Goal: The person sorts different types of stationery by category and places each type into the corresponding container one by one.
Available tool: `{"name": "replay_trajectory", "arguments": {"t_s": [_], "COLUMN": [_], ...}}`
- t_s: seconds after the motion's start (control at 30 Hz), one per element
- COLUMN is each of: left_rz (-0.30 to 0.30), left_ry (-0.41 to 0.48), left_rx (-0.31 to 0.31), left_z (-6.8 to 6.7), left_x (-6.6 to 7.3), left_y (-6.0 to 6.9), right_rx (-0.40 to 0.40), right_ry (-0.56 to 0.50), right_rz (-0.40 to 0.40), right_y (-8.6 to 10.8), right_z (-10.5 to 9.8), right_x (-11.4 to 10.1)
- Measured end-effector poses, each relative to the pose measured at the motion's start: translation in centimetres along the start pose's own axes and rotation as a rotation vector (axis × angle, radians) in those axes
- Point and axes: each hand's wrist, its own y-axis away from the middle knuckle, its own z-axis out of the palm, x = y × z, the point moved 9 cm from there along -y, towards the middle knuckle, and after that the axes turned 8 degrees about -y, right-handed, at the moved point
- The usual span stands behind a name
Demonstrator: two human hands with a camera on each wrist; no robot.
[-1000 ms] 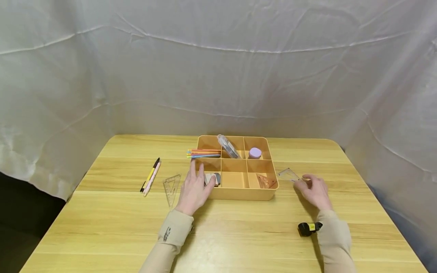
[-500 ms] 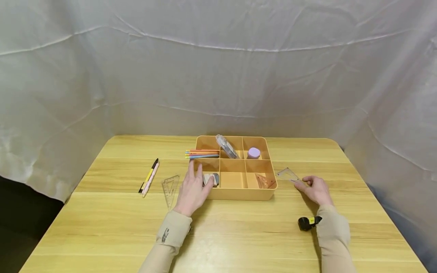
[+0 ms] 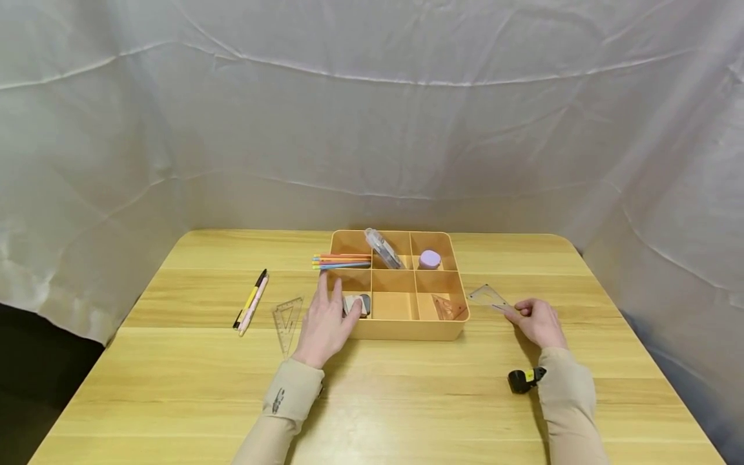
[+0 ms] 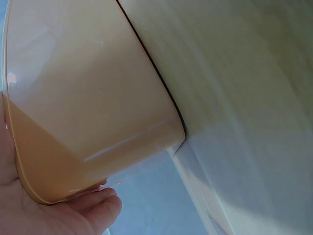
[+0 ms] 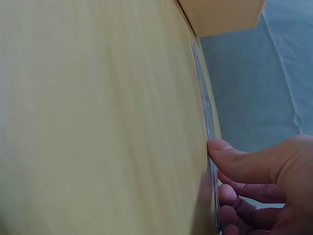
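Note:
My left hand (image 3: 323,323) holds the front left corner of an orange organizer box (image 3: 407,330); its index and middle fingers reach over the left wall. In the left wrist view, other fingers (image 4: 105,210) curl against the box's outside. To the right of the box, my right hand (image 3: 537,321) pinches the near corner of a clear set square (image 3: 488,296) between thumb and fingers. In the right wrist view, that set square (image 5: 206,105) appears edge-on, low over the tabletop. A second clear set square (image 3: 287,320) lies left of the box.
Inside the box are colored pencils (image 3: 343,261), a clear case (image 3: 383,249), a purple round-lidded item (image 3: 429,259), erasers (image 3: 357,305) and an orange set square (image 3: 446,308). A black-and-yellow pen (image 3: 251,298) and a pink pen (image 3: 254,306) lie at left. Grey cloth (image 3: 372,142) hangs behind.
The view has shifted slightly, so everything sits a little further left. Both hands keep almost the same places, the right one at the set square's corner throughout.

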Motion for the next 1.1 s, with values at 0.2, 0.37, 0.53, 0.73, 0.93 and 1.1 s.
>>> {"name": "replay_trajectory", "arguments": {"t_s": [0.2, 0.37, 0.53, 0.73, 0.93, 1.1], "left_rz": [-0.001, -0.008, -0.012, -0.015, -0.013, -0.014], "left_ry": [0.000, 0.004, 0.006, 0.002, -0.005, -0.006], "left_rx": [-0.005, -0.017, -0.023, -0.021, -0.024, -0.024], "left_z": [0.02, 0.07, 0.17, 0.14, 0.11, 0.12], "left_x": [-0.04, -0.10, -0.14, -0.23, -0.18, -0.09], "left_y": [0.02, 0.02, -0.01, -0.02, -0.02, -0.04], "right_rx": [0.029, 0.043, 0.053, 0.044, 0.046, 0.047], "right_ry": [0.024, 0.043, 0.051, 0.049, 0.049, 0.042], "right_rz": [-0.023, -0.034, -0.022, -0.005, -0.012, 0.002], "right_y": [0.02, 0.03, 0.02, -0.03, 0.01, 0.06], "right_z": [-0.11, -0.24, -0.40, -0.42, -0.53, -0.69], "right_x": [0.01, -0.03, -0.02, 0.05, 0.02, 0.08]}}
